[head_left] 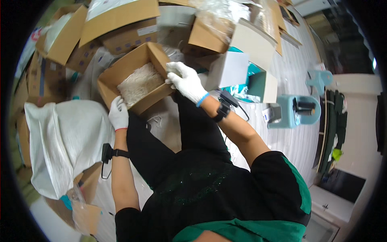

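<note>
A person's left grip (119, 113), in a white glove with a red cuff, is clenched on the near left corner of a brown box (151, 101). The right grip (182, 80), in a white glove with a blue cuff, grasps the box's right wall, its fingers bent over the edge. The box stands open and turned askew in front of the trousers (155, 151), between the two hands; what bears it is hidden. Inside lies a pale, crumpled filling (140, 84), apart from both gloves. A black device is strapped to each wrist.

To the left, a white sack (74, 139) bulges near the left forearm. Beyond the box are larger cartons (129, 38), and clear plastic (219, 14) is bunched over a carton at the top. To the right of the right hand is a white box (234, 68), lid up, with teal bags (238, 89) in and against it. Farther right, a light blue stool (285, 115) with dark items on its seat stands on the pale floor (292, 76).
</note>
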